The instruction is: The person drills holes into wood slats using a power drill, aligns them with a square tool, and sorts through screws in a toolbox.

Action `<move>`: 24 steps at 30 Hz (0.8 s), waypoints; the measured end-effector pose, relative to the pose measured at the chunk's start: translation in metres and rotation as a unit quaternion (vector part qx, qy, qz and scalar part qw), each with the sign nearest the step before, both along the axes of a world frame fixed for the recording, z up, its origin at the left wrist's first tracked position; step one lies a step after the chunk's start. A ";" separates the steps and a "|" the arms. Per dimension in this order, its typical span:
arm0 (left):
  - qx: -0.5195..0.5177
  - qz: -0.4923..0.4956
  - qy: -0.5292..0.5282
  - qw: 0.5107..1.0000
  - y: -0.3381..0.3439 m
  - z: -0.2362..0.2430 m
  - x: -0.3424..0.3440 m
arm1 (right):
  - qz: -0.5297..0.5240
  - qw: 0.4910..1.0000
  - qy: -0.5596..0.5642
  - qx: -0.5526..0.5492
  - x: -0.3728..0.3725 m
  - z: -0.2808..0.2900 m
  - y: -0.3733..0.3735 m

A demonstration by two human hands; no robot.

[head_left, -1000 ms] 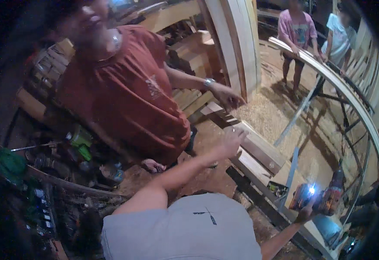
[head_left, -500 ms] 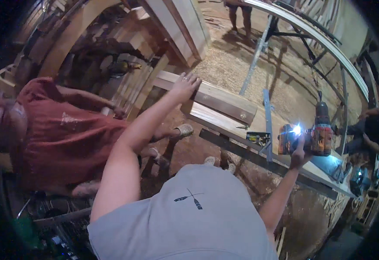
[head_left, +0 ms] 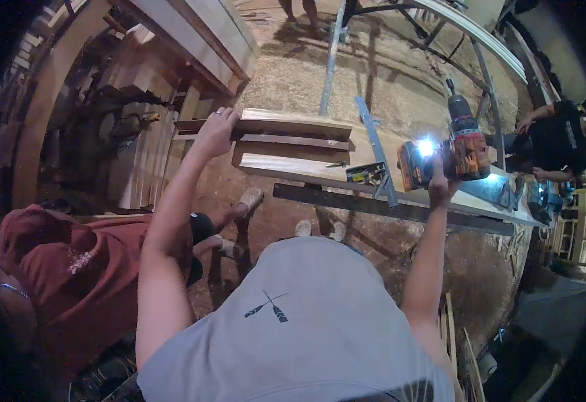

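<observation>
My left hand [head_left: 216, 128] is curled over the left end of a long wooden board [head_left: 293, 124], tilted so that a dark gap shows along its near side. A second pale plank [head_left: 283, 165] lies nearer to me, on the workbench. In my right hand [head_left: 442, 179] is a red and black cordless drill [head_left: 470, 149], held up over the bench with its bit toward the far side and its light glowing. Left of the drill, a long metal straightedge [head_left: 376, 151] lies across the bench. Beside it sits a small open box of screws [head_left: 365, 174].
A person in a red shirt [head_left: 78, 268] is close on my left. Another in dark clothes [head_left: 551, 144] is at the right. Tall panels [head_left: 206, 33] stand beyond my left hand. Sawdust [head_left: 293, 80] covers the floor behind the bench, near a metal-legged stand [head_left: 333, 60].
The board under my left hand has tipped, and my fingers have gone from lying on top to curling round its end. The view has shifted, and the drill stays in my right hand.
</observation>
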State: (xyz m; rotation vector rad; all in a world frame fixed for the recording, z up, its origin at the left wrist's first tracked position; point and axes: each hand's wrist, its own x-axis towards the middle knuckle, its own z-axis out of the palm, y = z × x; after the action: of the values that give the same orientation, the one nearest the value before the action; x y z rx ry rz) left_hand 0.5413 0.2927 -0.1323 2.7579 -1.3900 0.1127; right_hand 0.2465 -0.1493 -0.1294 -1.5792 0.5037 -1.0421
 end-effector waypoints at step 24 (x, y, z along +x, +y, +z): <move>0.066 0.137 0.088 0.984 0.018 -0.010 -0.039 | -0.376 0.879 0.140 -0.259 0.028 0.019 0.034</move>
State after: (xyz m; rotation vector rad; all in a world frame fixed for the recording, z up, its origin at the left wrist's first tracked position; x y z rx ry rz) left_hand 0.5025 0.3108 -0.1420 2.9665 -1.0056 -0.2169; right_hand 0.2748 -0.1156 -0.1109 -2.0859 1.1756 -1.6338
